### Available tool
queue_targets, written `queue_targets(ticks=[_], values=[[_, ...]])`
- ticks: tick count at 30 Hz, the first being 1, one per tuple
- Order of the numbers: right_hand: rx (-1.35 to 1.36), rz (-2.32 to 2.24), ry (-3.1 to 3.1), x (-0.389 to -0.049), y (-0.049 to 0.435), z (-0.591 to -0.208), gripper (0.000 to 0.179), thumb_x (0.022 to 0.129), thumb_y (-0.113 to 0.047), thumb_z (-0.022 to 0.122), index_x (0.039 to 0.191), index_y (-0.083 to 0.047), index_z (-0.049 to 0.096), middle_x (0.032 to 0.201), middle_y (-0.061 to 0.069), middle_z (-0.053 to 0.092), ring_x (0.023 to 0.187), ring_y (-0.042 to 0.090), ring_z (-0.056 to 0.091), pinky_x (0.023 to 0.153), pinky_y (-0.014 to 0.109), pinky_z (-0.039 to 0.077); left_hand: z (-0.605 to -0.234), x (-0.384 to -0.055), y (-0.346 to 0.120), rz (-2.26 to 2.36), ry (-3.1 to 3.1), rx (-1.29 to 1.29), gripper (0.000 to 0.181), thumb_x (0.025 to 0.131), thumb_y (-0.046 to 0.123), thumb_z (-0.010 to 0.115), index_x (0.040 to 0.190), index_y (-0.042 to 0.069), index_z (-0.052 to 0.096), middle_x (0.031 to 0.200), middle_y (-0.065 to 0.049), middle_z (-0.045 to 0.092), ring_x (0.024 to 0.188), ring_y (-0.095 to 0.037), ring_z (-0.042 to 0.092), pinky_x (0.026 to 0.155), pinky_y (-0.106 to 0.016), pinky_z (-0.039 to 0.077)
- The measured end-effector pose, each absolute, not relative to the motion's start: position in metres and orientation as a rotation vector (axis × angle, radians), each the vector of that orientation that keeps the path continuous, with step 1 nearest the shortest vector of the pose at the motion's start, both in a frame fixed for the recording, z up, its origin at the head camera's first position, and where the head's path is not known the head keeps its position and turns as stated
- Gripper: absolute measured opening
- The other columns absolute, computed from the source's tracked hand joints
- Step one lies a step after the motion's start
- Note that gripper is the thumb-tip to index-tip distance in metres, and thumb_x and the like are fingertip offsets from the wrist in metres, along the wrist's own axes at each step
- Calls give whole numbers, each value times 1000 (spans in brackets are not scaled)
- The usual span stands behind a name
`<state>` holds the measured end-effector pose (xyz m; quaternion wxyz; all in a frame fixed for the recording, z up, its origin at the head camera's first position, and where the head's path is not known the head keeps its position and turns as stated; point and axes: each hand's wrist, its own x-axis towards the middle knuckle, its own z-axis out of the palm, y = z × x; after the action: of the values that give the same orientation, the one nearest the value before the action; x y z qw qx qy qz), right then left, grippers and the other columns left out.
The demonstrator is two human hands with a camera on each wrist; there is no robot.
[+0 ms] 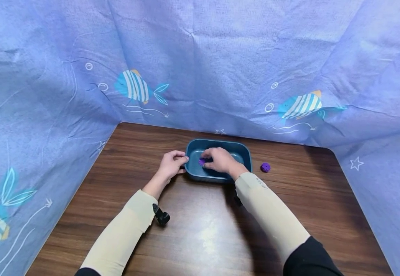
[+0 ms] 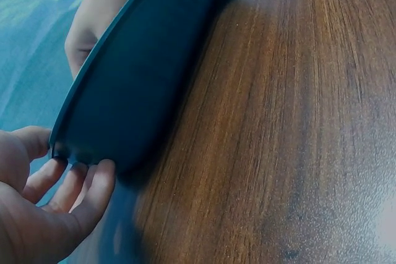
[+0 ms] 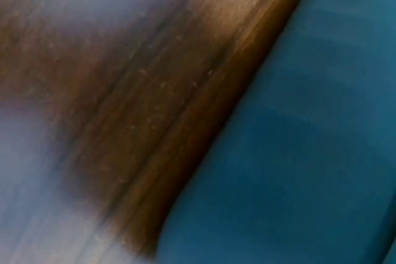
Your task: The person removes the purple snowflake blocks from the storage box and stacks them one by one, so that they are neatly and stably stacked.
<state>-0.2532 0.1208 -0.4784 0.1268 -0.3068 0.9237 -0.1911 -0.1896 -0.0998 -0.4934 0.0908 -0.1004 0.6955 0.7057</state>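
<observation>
A dark blue rectangular container [image 1: 217, 179] stands on the wooden table. At its left end my left hand [image 1: 172, 163] grips it, with the thumb at the rim and the fingers against the outer wall, as the left wrist view shows from the side. My right hand [image 1: 219, 159] reaches down inside the container and pinches a small purple ball [image 1: 201, 161] with a rough surface, near the left part of the floor. Fingers partly hide that ball. Only the container's outer wall [image 3: 297, 128] and the table appear in the right wrist view; the right hand is out of it.
A second purple ball [image 1: 265, 167] lies on the wooden table [image 1: 186, 222] just right of the container. Behind the table's far edge hangs a blue fish-print cloth [image 1: 217, 76], which also runs along both sides.
</observation>
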Motion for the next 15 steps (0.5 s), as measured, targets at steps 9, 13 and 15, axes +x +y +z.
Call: queue_targets(ticks=[9,13,15], values=[[-894,-345,2760,-252,113,-480,35,95,-28,77,128,-17,72,124,2,69,115,20,64,107,41,52,-491,-190,-100,2086,2068,-288,30,99,8,68,125,-5,63,110,-19,67,93,-24,70,79,-40,66],[-930,-282,2756,-250,109,-478,33,95,-26,77,126,-18,74,122,1,68,112,20,63,105,41,53,-491,-189,-100,2084,2068,-289,32,99,8,68,126,-6,63,108,-17,66,97,-28,70,78,-38,66],[-946,-264,2751,-249,108,-478,32,94,-25,77,125,-18,74,120,1,68,110,19,63,104,40,54,-491,-189,-100,2084,2070,-290,32,99,8,68,127,-7,62,107,-16,66,99,-30,69,76,-37,66]])
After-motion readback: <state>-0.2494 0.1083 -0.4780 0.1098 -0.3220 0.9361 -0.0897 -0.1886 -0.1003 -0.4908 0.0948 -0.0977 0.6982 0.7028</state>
